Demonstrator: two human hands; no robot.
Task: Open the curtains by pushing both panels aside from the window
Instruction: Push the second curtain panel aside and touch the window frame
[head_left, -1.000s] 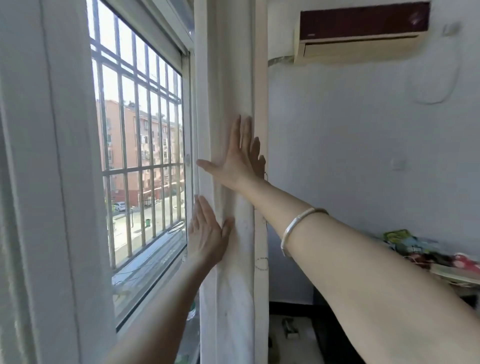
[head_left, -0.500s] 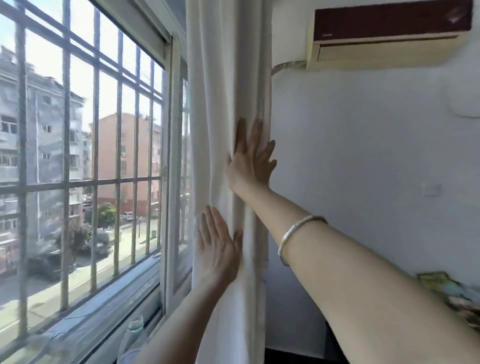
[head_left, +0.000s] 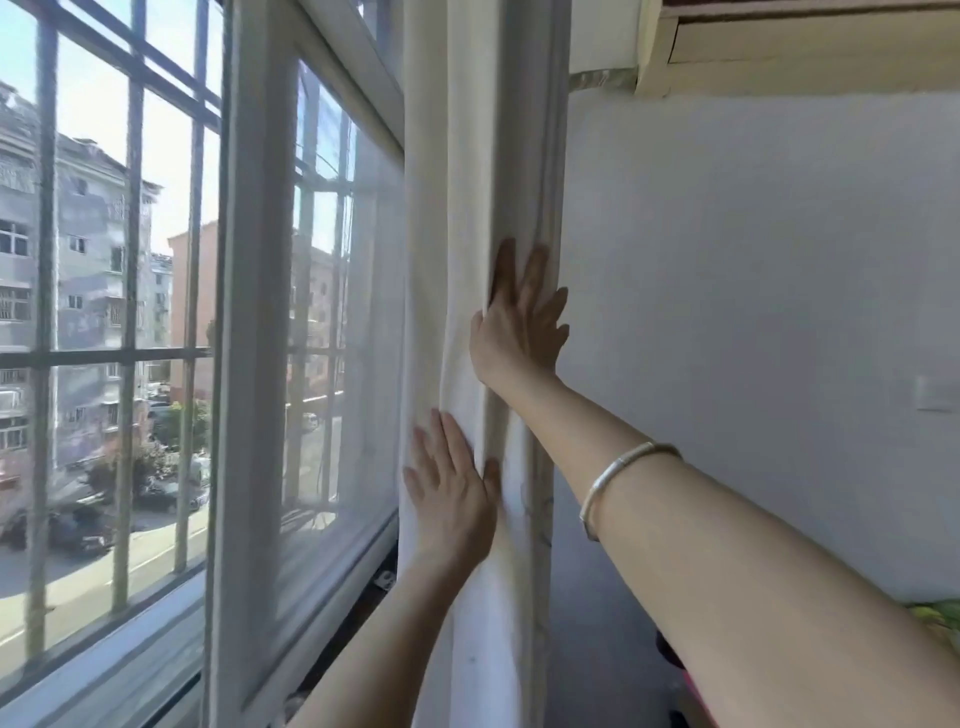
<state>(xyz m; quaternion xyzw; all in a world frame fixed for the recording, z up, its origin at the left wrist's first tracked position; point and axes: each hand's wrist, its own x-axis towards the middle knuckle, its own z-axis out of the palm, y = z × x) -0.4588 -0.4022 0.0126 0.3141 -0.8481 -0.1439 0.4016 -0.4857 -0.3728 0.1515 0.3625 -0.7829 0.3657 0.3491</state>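
right curtain panel is bunched into a narrow column at the window's right end, against the wall corner. both hands are flat on it, fingers spread, palms pressing, not gripping.

right hand is the upper one, fingers pointing up, pinning the outer folds toward the wall. bangle on that wrist. left hand sits below and slightly window-side of the right, palm on the inner edge of the fabric. hands are apart, one above the other, both in contact with the cloth.

window glass left of the hands is fully exposed, security bars beyond it. ac unit above the right hand. the other panel isn't in view, can't tell its state.

judgement: this panel looks near its end stop, step is final compaction.

to do it well:
- push sideways toward the wall, not into the glass
- keep both palms moving together so the folds stack evenly instead of twisting
- the left hand should sweep the inner edge, so no loose fold springs back over the glass
- don't drag downward, that would load the rail hooks
- release slowly and check the stack holds
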